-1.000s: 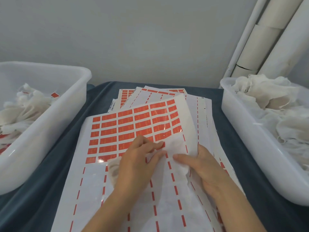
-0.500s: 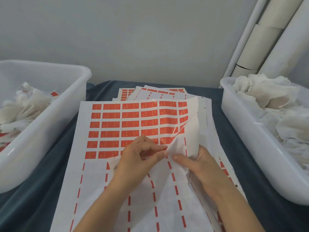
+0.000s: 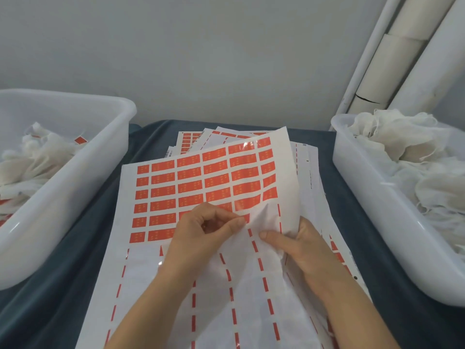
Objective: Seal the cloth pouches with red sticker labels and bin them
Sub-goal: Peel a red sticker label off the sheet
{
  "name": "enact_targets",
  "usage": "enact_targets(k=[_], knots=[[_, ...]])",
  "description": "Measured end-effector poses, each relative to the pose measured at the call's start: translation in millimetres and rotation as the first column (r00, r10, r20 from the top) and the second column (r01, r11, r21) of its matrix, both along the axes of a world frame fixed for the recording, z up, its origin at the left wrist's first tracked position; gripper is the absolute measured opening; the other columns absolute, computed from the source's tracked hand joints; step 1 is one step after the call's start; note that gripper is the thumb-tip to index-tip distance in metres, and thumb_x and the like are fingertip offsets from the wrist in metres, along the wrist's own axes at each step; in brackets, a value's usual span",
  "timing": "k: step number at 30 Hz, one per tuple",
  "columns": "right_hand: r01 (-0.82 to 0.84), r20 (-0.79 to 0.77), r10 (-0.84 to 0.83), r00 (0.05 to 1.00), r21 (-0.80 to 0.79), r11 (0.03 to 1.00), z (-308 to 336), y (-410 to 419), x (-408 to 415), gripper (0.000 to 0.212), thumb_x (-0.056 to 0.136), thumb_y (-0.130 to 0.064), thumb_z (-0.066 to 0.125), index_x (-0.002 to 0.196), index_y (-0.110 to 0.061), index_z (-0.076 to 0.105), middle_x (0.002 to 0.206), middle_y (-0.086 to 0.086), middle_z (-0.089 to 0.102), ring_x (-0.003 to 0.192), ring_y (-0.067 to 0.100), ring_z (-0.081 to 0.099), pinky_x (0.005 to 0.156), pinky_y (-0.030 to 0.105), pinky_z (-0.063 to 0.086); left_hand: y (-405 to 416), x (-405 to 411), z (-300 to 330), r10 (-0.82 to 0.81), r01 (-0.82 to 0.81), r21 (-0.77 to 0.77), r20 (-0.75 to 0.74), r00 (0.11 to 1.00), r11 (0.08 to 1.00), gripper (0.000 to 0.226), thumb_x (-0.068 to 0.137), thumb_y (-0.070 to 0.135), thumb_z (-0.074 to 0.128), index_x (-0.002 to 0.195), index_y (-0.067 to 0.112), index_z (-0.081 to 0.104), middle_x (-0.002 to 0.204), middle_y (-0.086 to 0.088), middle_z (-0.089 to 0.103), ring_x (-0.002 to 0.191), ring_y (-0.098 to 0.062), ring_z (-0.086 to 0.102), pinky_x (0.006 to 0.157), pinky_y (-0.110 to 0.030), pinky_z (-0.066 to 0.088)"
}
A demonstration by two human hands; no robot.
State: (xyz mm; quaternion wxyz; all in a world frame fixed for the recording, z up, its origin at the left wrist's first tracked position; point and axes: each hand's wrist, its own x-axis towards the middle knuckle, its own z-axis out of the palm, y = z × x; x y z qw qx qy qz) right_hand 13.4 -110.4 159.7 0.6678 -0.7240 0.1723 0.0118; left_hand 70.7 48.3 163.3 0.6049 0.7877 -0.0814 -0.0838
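Observation:
A sheet of red sticker labels [image 3: 191, 187] lies on the dark cloth-covered table, its right side curled upward. My left hand [image 3: 201, 238] pinches the edge of a red label [image 3: 245, 217] in the sheet's lower rows with thumb and forefinger. My right hand [image 3: 297, 250] grips the sheet's lifted right part, thumb on top, together with a thin white cloth pouch [image 3: 266, 217] bunched there. How far the pouch reaches over the sheet is unclear.
A white bin [image 3: 83, 177] at the left holds cloth pouches, some with red labels. A white bin [image 3: 372, 197] at the right is heaped with plain white pouches. More label sheets [image 3: 312, 177] lie underneath. White tubes [image 3: 402, 59] lean in the back right corner.
The sheet's right side has risen and curled further up in my right hand. My left fingers have closed into a pinch on a label at the sheet's lower rows.

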Motion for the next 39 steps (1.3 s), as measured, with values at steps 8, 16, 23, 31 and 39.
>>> enact_targets(k=[8,16,23,31,39], knots=[[0.035,-0.03,-0.035,0.999,0.0,0.999,-2.7,-5.6,2.5,0.038,0.077,-0.031,0.071,0.11,-0.035,0.054,0.098,-0.01,0.071,0.09,0.017,0.068,0.084,0.045,0.055,-1.1,-0.2,-1.0,0.175,-0.177,-0.007,0.221,0.96,0.984,0.01,0.075,0.034,0.068,0.071,0.032,0.059,0.081,0.016,0.058,0.074,-0.003,0.056,0.054,0.001,0.04],[0.048,-0.002,-0.048,0.999,-0.015,0.999,-4.0,-4.0,2.4,0.042,0.074,-0.034,0.072,0.111,-0.037,0.052,0.098,-0.01,0.07,0.089,0.017,0.068,0.08,0.041,0.057,-7.5,-3.4,-4.9,-0.016,-0.049,0.203,0.305,0.952,0.978,0.015,0.071,0.041,0.07,0.07,0.043,0.055,0.087,0.022,0.05,0.08,-0.001,0.051,0.061,-0.006,0.042],[0.033,-0.007,-0.033,0.999,-0.027,0.999,-2.6,-2.5,1.5,0.042,0.074,-0.036,0.072,0.11,-0.038,0.05,0.102,-0.01,0.068,0.093,0.018,0.066,0.085,0.043,0.055,-6.6,-2.9,-4.8,-0.008,-0.044,0.168,0.293,0.956,0.985,0.018,0.073,0.033,0.072,0.07,0.041,0.055,0.088,0.021,0.051,0.082,-0.002,0.052,0.067,-0.007,0.041],[0.037,-0.014,-0.038,0.999,-0.04,0.999,-1.3,-1.2,1.5,0.043,0.073,-0.038,0.071,0.11,-0.038,0.049,0.104,-0.011,0.067,0.094,0.017,0.065,0.086,0.044,0.054,-5.2,-2.3,-4.1,0.005,-0.053,0.167,0.278,0.961,0.984,0.019,0.074,0.033,0.072,0.068,0.041,0.056,0.086,0.022,0.052,0.081,-0.001,0.052,0.059,-0.001,0.041],[0.05,-0.019,-0.05,0.999,0.014,0.999,-0.4,-3.9,1.4,0.043,0.075,-0.032,0.072,0.113,-0.038,0.051,0.101,-0.009,0.069,0.092,0.018,0.067,0.083,0.045,0.055,-5.5,-4.8,-3.4,0.145,-0.194,0.103,0.364,0.92,0.976,0.023,0.076,0.025,0.07,0.068,0.038,0.052,0.081,0.019,0.05,0.071,-0.004,0.051,0.06,0.001,0.04]])
